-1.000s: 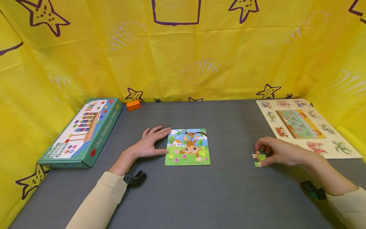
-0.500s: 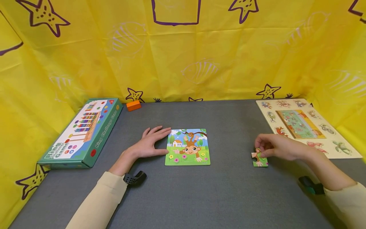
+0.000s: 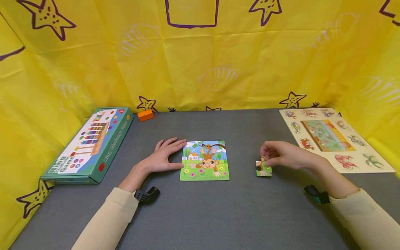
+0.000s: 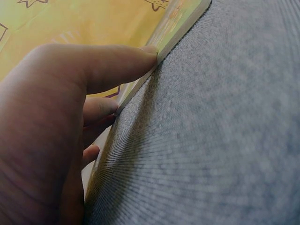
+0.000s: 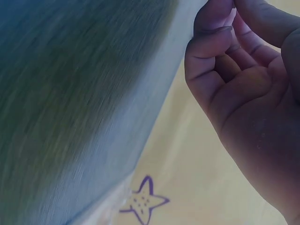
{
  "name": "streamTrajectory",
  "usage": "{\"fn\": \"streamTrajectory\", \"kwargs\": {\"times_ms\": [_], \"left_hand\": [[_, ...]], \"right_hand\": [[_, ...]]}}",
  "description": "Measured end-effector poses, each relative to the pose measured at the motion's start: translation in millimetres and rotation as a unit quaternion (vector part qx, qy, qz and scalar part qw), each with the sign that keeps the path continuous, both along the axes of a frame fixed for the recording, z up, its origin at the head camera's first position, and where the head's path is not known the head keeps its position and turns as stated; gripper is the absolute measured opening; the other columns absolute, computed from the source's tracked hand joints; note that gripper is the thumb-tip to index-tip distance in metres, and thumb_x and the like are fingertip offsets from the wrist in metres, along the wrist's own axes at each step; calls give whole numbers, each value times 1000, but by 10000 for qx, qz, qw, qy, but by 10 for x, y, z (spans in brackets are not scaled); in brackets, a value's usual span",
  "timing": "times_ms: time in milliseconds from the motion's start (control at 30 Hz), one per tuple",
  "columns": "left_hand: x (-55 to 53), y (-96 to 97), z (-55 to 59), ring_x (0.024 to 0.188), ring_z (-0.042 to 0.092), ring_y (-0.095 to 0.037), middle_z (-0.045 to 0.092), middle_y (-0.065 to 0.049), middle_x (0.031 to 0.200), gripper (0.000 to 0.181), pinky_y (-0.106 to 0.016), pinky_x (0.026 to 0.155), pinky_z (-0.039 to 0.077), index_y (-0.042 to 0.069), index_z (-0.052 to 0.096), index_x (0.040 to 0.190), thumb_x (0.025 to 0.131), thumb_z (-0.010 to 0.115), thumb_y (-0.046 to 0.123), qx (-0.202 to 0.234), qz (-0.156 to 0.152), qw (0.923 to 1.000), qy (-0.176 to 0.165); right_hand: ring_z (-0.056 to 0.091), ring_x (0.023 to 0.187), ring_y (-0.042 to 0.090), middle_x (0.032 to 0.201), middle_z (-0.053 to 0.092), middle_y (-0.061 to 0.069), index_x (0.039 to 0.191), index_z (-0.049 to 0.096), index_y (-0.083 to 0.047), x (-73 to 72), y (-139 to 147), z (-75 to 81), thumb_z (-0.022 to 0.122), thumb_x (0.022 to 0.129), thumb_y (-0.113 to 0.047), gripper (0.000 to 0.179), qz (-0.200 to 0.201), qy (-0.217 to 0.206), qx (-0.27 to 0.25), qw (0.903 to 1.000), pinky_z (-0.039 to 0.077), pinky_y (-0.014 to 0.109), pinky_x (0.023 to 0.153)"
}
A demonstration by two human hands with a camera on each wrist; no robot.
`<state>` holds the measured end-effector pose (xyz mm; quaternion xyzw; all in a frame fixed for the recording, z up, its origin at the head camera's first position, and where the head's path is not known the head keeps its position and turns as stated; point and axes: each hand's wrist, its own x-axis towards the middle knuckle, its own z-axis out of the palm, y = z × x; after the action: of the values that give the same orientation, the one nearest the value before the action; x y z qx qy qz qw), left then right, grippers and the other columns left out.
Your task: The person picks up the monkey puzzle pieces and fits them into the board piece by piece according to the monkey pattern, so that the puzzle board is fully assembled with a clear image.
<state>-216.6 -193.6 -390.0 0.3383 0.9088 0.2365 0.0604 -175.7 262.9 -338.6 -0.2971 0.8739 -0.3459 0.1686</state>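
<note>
A square monkey puzzle (image 3: 204, 160) lies flat on the grey table in the head view. My left hand (image 3: 160, 158) rests at its left side, the thumb and fingertips touching the edge with the fingers fairly straight. In the left wrist view, the thumb (image 4: 122, 65) meets the thin rim of the puzzle board (image 4: 180, 30). Right of the puzzle, my right hand (image 3: 285, 154) pinches a small puzzle piece (image 3: 263, 170), green with a brown monkey part, between thumb and fingers. The piece is out of sight in the right wrist view, where the right hand (image 5: 248, 93) shows curled fingers.
A Ring Challenge Game box (image 3: 90, 146) lies at the left, with an orange block (image 3: 146, 115) by its far corner. At the far right is a wooden sea-animal board (image 3: 334, 139). A yellow patterned cloth (image 3: 200, 52) stands behind the table (image 3: 200, 218).
My right hand has moved left with the puzzle piece, closer to the puzzle and away from the sea-animal board. The left hand and the puzzle have stayed in place.
</note>
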Motion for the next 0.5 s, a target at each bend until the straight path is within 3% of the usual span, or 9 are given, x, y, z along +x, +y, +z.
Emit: {"fn": "streamTrajectory", "kwargs": {"times_ms": [500], "left_hand": [[-11,-13,-4,151,14,-34,32,-3,163,86,-65,113,-5,13,35,159,88,70,46,-66,-7,10000,-54]], "right_hand": [[57,77,18,82,60,-1,102,61,-9,-237,-684,-59,76,90,-7,20,251,244,-194,9992,48,31,69]]}}
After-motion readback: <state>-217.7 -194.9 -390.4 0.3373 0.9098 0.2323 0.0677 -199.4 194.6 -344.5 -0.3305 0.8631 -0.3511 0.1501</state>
